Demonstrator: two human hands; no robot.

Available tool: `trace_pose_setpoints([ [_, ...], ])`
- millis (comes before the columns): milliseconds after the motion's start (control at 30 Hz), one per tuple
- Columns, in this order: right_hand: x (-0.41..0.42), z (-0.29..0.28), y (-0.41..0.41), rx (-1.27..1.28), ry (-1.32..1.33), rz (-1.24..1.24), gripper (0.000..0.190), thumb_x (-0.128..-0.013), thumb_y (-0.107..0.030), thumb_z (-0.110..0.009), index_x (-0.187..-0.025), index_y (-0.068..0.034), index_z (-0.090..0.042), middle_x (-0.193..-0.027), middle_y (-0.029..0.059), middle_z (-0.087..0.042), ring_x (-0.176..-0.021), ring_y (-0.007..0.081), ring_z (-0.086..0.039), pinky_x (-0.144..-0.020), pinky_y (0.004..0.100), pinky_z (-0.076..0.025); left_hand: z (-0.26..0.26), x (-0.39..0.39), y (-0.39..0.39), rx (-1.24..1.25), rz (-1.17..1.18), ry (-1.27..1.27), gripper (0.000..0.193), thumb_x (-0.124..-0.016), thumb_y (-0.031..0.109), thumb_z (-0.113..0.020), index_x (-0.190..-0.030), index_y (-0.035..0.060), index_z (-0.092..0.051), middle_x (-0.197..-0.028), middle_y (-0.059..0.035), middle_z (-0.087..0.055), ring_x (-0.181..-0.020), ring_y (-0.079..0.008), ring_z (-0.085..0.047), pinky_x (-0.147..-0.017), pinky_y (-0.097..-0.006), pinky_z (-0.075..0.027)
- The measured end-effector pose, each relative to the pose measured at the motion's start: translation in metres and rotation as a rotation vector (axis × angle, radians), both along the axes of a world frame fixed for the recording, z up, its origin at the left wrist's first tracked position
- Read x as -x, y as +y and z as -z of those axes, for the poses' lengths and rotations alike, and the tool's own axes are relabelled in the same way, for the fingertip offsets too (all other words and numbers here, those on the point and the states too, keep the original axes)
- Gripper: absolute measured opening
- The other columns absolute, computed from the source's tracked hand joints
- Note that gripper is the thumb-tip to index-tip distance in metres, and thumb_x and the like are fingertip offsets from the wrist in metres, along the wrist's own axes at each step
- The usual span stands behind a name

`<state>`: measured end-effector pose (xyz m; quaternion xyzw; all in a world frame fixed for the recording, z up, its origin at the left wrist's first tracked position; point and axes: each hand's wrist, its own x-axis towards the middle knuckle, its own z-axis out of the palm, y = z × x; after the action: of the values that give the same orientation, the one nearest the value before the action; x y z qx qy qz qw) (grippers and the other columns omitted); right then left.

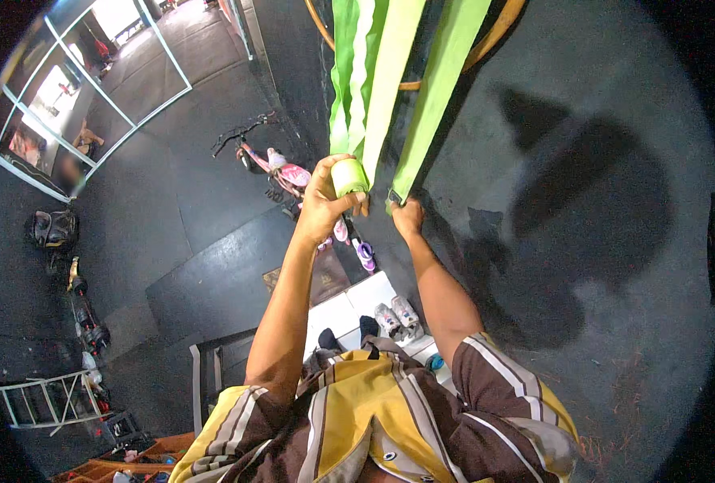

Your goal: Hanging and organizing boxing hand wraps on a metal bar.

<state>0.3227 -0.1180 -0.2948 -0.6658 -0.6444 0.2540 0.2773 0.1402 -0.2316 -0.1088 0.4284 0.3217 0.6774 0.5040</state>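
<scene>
My left hand holds a rolled light-green fabric strap, with the fingers around its far side and the thumb at its near edge. My right hand is closed on the lower end of a hanging light-green strap, beside a small dark patch on it. More green straps, one with a wavy pale edge, hang between the hands and the top of the view. A curved brown rim shows behind the straps. What the straps hang from is out of view.
A pink child's bicycle stands ahead on the left. Small purple shoes and a doormat lie near white tiles, where pale shoes sit by my feet. A dark wall rises at the right. A metal-framed window is upper left.
</scene>
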Motion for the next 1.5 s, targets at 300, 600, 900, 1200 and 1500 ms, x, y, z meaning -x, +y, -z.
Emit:
trace_pose_setpoints([
  [300,-0.008,0.027,0.014,-0.087,0.034,-0.022,0.032,-0.075,-0.030,-0.073,-0.094,-0.004,-0.070,-0.093,0.0217,-0.069,-0.089,0.0411,-0.065,-0.078,0.0487,-0.050,0.068,0.010,-0.009,0.180,-0.134,0.221,0.055,-0.074,-0.007,-0.073,-0.119,0.0044,-0.045,-0.112,-0.0068,-0.057,-0.099,-0.0200,-0.062,-0.085,-0.0339,-0.052],
  [600,0.003,-0.001,0.005,-0.067,-0.056,-0.041,0.052,-0.074,-0.019,-0.073,-0.121,-0.008,-0.054,-0.104,0.0215,-0.066,-0.096,0.0424,-0.063,-0.082,0.0491,-0.049,0.101,0.006,-0.022,0.266,-0.160,0.252,0.050,-0.077,-0.008,-0.066,-0.117,0.0055,-0.039,-0.112,-0.0109,-0.061,-0.100,-0.0196,-0.062,-0.086,-0.0322,-0.050],
  [900,0.035,-0.064,-0.128,0.722,1.051,-0.215,0.065,-0.092,-0.053,-0.053,-0.139,-0.011,-0.038,-0.115,0.0162,-0.061,-0.086,0.0274,-0.065,-0.077,0.0377,-0.055,0.128,-0.020,-0.038,0.244,-0.308,0.138,0.054,-0.084,0.004,-0.069,-0.128,0.0060,-0.038,-0.120,-0.0091,-0.056,-0.103,-0.0194,-0.060,-0.090,-0.0316,-0.047],
  [1200,0.048,-0.067,-0.126,0.479,1.162,-0.262,0.051,-0.089,-0.020,-0.068,-0.134,-0.011,-0.045,-0.111,0.0078,-0.063,-0.090,0.0179,-0.065,-0.074,0.0337,-0.054,0.130,-0.011,-0.063,0.459,-0.127,-0.129,0.061,-0.089,0.041,-0.056,-0.136,0.0057,-0.041,-0.126,-0.0087,-0.053,-0.102,-0.0181,-0.055,-0.082,-0.0372,-0.053],
  [1500,0.047,-0.064,-0.153,0.294,0.951,-0.211,0.048,-0.093,-0.023,-0.063,-0.131,-0.004,-0.040,-0.113,0.0114,-0.060,-0.098,0.0183,-0.063,-0.076,0.0315,-0.056,0.111,-0.009,-0.059,0.710,-0.181,0.067,0.037,-0.087,0.020,-0.062,-0.117,-0.0001,-0.055,-0.102,-0.0128,-0.064,-0.093,-0.0197,-0.061,-0.077,-0.0330,-0.054],
])
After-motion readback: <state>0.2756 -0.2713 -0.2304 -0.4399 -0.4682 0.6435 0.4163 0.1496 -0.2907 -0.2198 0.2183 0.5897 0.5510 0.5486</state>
